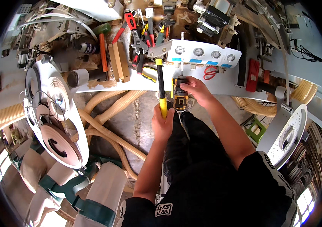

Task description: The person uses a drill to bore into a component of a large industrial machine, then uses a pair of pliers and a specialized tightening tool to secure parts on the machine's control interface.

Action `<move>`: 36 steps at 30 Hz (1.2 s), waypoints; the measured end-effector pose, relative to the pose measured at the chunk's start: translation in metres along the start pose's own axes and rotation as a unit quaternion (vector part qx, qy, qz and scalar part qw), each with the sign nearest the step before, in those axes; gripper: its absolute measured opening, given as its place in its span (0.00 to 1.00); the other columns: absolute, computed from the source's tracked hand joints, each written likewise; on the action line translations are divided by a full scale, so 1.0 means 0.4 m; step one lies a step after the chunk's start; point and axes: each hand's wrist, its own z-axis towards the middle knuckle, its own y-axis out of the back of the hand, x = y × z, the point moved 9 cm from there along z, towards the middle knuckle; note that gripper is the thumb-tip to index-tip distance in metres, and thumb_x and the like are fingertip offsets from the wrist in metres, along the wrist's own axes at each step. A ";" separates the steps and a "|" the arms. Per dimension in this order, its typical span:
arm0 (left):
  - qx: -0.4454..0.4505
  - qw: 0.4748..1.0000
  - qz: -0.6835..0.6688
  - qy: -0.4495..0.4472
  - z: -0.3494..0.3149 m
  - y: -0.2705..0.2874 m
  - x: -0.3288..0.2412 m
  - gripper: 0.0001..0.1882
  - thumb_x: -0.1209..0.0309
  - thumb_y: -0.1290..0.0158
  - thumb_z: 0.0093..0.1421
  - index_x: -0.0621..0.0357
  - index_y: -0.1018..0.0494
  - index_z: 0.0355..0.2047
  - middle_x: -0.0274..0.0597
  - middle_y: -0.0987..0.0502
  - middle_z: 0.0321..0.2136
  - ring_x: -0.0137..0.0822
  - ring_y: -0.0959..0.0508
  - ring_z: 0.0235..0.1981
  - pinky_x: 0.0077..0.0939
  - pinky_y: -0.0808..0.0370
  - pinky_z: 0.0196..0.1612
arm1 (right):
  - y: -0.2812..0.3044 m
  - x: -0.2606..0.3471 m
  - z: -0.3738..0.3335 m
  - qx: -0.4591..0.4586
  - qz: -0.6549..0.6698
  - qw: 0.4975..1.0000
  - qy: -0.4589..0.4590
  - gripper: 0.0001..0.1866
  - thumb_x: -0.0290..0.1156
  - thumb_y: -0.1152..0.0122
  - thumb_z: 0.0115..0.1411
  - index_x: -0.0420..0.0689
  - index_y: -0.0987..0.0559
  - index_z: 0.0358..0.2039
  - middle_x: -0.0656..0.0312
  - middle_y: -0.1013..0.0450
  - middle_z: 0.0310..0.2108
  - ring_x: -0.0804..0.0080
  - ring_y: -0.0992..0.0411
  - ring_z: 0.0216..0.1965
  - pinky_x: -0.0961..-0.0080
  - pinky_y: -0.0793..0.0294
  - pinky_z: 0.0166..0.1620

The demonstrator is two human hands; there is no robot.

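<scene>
Upright in front of me is a black-and-yellow cordless drill [180,101], its long slim bit [182,56] pointing away over the bench edge. My right hand [198,90] is closed with fingers and thumb on the drill's dark chuck. My left hand [162,123] wraps round the lower yellow part of a black-and-yellow stick-like tool handle [161,81], just left of the drill. The left thumb lies against the drill's lower body; whether that hand also bears the drill is hidden.
Across the bench edge runs a white panel with several round gauges [199,52]. Red-handled scissors [210,72], an adjustable wrench [137,42] and a cardboard box [118,62] lie around it. Reels [58,99] stand left, a perforated white disc [288,138] right; beige hoses [111,108] cross the floor.
</scene>
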 end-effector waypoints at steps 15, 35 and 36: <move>0.096 0.993 0.071 -0.003 -0.166 0.124 -0.089 0.28 0.74 0.48 0.69 0.61 0.35 0.68 0.29 0.27 0.27 0.21 0.31 0.23 0.18 0.31 0.28 | -0.040 0.008 -0.107 -0.222 -0.354 0.908 0.021 0.41 0.50 0.23 0.43 0.41 0.31 0.53 0.51 0.21 0.38 0.50 0.20 0.41 0.58 0.22 0.46; 0.175 0.965 -0.158 0.119 -0.120 0.012 -0.069 0.30 0.70 0.53 0.73 0.63 0.44 0.73 0.32 0.28 0.26 0.21 0.31 0.20 0.17 0.32 0.23 | 0.071 0.113 -0.059 -0.264 -0.463 0.845 -0.043 0.41 0.49 0.24 0.45 0.39 0.32 0.53 0.50 0.20 0.36 0.48 0.19 0.41 0.57 0.21 0.45; 0.191 0.960 -0.171 0.115 -0.112 0.008 -0.062 0.30 0.70 0.53 0.73 0.63 0.44 0.73 0.32 0.28 0.26 0.21 0.31 0.20 0.17 0.32 0.23 | 0.063 0.124 -0.054 -0.239 -0.475 0.846 -0.047 0.40 0.48 0.24 0.45 0.40 0.31 0.53 0.50 0.20 0.36 0.48 0.19 0.41 0.57 0.21 0.45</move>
